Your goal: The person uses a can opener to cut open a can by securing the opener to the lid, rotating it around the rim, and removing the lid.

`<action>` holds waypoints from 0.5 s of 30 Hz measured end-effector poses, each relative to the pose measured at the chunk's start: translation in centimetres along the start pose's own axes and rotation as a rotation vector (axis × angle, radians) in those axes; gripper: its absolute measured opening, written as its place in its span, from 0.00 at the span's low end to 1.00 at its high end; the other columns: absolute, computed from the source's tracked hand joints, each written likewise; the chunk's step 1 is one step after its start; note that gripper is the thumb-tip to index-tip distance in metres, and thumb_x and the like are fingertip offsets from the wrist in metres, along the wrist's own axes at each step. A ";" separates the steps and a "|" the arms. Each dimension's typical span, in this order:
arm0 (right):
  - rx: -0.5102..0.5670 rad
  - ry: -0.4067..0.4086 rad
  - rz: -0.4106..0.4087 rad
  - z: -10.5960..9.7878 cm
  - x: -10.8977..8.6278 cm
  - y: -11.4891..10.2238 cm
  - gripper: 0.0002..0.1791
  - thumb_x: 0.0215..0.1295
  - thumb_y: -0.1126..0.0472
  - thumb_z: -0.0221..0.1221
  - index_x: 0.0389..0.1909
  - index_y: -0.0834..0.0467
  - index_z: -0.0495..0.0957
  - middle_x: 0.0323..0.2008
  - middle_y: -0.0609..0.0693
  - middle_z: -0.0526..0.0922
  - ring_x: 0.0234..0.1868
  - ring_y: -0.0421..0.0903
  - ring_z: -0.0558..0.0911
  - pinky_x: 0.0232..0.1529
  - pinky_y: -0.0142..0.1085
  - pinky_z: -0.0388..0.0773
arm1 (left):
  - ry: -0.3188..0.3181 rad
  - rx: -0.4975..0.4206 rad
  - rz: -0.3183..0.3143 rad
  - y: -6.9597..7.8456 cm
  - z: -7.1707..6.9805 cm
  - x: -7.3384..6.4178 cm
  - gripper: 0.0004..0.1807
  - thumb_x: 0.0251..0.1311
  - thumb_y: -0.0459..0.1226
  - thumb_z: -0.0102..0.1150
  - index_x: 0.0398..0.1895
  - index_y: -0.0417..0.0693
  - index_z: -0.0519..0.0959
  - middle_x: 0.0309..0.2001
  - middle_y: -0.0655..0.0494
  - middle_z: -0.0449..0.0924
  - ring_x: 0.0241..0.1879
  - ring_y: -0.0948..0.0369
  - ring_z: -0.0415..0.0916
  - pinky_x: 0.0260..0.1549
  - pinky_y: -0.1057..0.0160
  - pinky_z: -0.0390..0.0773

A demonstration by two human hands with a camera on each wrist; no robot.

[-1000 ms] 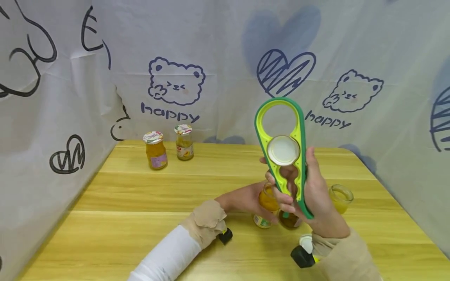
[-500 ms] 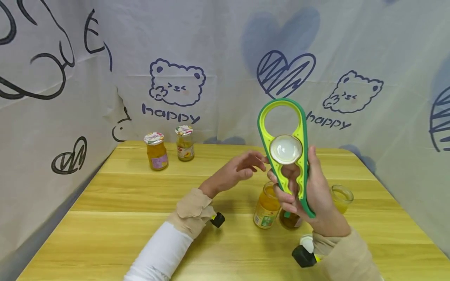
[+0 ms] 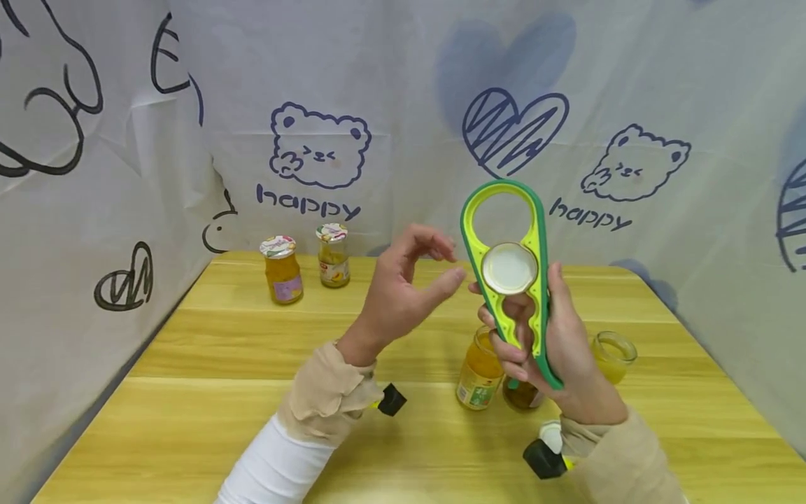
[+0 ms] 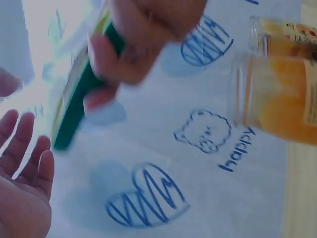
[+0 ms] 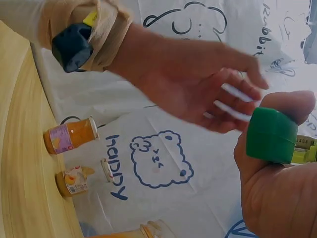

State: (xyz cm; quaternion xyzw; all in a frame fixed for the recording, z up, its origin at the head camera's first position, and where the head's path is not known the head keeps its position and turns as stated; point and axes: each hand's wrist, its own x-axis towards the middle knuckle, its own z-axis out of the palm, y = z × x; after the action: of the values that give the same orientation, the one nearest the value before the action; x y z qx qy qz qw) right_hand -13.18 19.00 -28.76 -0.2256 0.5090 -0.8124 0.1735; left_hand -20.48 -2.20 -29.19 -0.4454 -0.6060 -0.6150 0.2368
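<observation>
My right hand (image 3: 569,350) grips a green and yellow jar opener (image 3: 536,241) upright above the table. A round metal lid (image 3: 510,269) sits in the opener's middle ring, its pale inside facing me. My left hand (image 3: 399,290) is raised just left of the opener, fingers loosely bent and thumb apart, holding nothing. Below the opener stands a lidless jar of orange fruit (image 3: 476,381). Behind my right fingers a darker jar (image 3: 522,397) is partly hidden. The right wrist view shows the opener's green handle end (image 5: 271,136) within my right hand's grip.
Two lidded jars stand at the back left, one with a purple label (image 3: 285,280) and one smaller (image 3: 334,266). A lidless jar with yellow contents (image 3: 612,358) stands right of my right hand. A white lid (image 3: 550,435) lies by my right wrist on the wooden table (image 3: 208,406).
My left hand has let go of the orange fruit jar and risen up and left, to beside the opener. My right hand holds the opener almost still.
</observation>
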 end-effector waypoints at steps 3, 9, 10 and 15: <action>-0.002 -0.004 -0.031 0.1 0.1 0.1 0.45 0.77 0.28 0.24 0.65 0.58 0.72 0.36 0.49 0.81 0.17 0.41 0.69 0.15 0.27 0.75 | -0.058 0.169 0.154 1.2 0.7 0.2 0.25 0.56 0.31 0.72 0.54 0.35 0.72 0.51 0.41 0.78 0.54 0.51 0.76 0.60 0.59 0.79; -0.148 0.054 -0.032 0.6 0.2 0.6 0.44 0.78 0.29 0.24 0.62 0.59 0.74 0.36 0.42 0.82 0.16 0.41 0.69 0.15 0.28 0.75 | -0.133 0.424 0.258 1.5 1.5 0.3 0.38 0.53 0.38 0.76 0.65 0.37 0.67 0.62 0.41 0.69 0.63 0.51 0.68 0.67 0.57 0.73; -0.180 0.068 -0.032 0.7 0.3 0.7 0.44 0.78 0.29 0.24 0.62 0.58 0.74 0.36 0.42 0.81 0.17 0.40 0.69 0.14 0.28 0.75 | -0.142 0.447 0.261 1.4 1.5 0.2 0.39 0.54 0.38 0.76 0.66 0.37 0.67 0.63 0.40 0.69 0.64 0.51 0.68 0.69 0.57 0.73; -0.306 0.145 -0.051 1.1 0.4 0.9 0.40 0.77 0.29 0.25 0.62 0.54 0.70 0.35 0.42 0.77 0.17 0.38 0.71 0.13 0.30 0.74 | -0.153 0.569 0.301 1.3 2.0 0.1 0.39 0.55 0.39 0.74 0.67 0.36 0.67 0.63 0.40 0.69 0.65 0.50 0.69 0.70 0.59 0.74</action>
State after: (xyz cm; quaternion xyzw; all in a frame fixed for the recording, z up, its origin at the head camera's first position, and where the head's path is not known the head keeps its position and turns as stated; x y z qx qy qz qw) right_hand -12.92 17.63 -29.06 -0.2031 0.6322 -0.7435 0.0794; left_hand -18.91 -0.50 -28.70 -0.4909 -0.6971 -0.3438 0.3937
